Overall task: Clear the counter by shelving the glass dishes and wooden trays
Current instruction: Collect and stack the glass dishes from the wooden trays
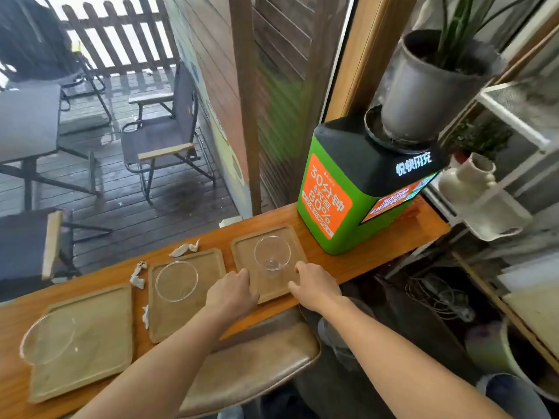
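Observation:
Three wooden trays lie in a row on the orange wooden counter (378,255). The right tray (246,252) carries a glass bowl (272,253). My left hand (233,293) rests on that tray's near left corner and my right hand (314,285) on its near right edge, fingers curled over the rim. The middle tray (208,264) holds a flat round glass dish (176,281). On the left tray (99,334) another glass dish (47,338) overhangs the left side.
A green and black box (348,189) with orange labels stands right of the trays, a potted plant (423,86) on top. Crumpled tissues (184,249) lie between trays. A brown stool seat (257,355) sits below the counter. White wire shelving (514,122) stands at right.

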